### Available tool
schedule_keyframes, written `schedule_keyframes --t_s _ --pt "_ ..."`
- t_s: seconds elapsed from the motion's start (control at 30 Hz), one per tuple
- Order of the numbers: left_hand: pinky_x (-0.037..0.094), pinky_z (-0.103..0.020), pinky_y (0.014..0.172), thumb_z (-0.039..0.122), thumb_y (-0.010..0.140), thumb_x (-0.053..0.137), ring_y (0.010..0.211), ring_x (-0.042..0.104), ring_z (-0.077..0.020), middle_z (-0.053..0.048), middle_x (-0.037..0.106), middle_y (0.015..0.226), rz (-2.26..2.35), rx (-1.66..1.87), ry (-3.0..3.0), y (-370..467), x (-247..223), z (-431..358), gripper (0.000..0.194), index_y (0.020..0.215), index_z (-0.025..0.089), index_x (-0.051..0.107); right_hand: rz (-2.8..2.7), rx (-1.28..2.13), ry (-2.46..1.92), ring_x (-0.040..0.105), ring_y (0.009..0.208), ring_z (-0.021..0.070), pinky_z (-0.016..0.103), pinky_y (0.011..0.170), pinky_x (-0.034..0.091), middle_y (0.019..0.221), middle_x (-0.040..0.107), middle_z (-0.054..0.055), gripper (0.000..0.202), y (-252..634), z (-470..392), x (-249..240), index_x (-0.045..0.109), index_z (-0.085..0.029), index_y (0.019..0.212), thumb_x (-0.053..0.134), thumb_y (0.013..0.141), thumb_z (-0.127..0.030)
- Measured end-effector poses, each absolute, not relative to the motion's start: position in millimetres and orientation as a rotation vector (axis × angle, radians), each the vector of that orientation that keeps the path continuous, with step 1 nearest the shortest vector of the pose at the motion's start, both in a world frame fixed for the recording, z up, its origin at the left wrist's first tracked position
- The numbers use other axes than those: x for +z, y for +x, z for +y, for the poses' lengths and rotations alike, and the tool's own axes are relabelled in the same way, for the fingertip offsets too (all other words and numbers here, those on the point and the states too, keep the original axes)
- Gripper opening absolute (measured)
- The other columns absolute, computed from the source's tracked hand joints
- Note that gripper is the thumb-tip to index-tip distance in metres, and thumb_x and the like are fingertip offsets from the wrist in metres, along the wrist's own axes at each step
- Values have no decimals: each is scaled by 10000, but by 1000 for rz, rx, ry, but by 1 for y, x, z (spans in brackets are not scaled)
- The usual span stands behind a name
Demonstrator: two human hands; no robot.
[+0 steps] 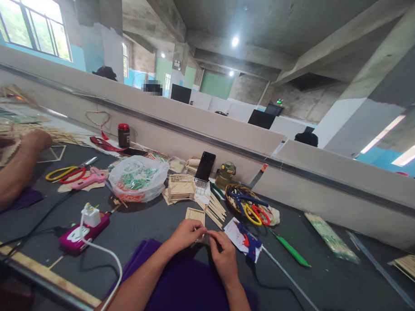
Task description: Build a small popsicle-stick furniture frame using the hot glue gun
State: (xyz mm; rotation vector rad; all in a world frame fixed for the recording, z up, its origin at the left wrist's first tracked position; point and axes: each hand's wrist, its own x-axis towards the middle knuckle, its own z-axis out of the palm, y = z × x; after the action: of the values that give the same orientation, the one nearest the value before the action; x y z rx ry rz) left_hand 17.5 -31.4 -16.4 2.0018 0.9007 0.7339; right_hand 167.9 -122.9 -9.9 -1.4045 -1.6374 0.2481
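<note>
We log the wooden-stick frame [195, 213] just beyond the left hand [187, 233]; its fingertips nearly meet those of the right hand [225, 257], pinched, though on what we cannot tell. We judge the frame light, stiff, brittle at its joints, best held by its outer rails. The glue gun [251, 242] borders the right hand; more room lies leftward, toward the magenta power strip [95, 233].

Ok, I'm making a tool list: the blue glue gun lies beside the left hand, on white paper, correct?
No, the head view shows the blue glue gun beside the right hand, not the left hand; it does lie on white paper.
</note>
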Motion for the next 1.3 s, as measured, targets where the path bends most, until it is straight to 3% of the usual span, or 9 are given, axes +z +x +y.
schedule_keyframes --t_s 0.3,1.3 --pt "316 -191 537 406 851 448 576 493 -105 9 610 598 906 722 1997 17 -16 -32 388 687 135 672 -1598 235 -1447 617 910 191 306 809 491 974 671 58 243 170 -122 -14 646 -228 1053 471 886 -249" --pt "321 -190 532 407 839 457 566 477 -104 5 604 593 889 718 1967 18 -14 -32 385 680 128 669 -1597 213 -1455 618 871 191 311 779 497 925 670 64 240 171 -122 -14 660 -219 1012 456 894 -265"
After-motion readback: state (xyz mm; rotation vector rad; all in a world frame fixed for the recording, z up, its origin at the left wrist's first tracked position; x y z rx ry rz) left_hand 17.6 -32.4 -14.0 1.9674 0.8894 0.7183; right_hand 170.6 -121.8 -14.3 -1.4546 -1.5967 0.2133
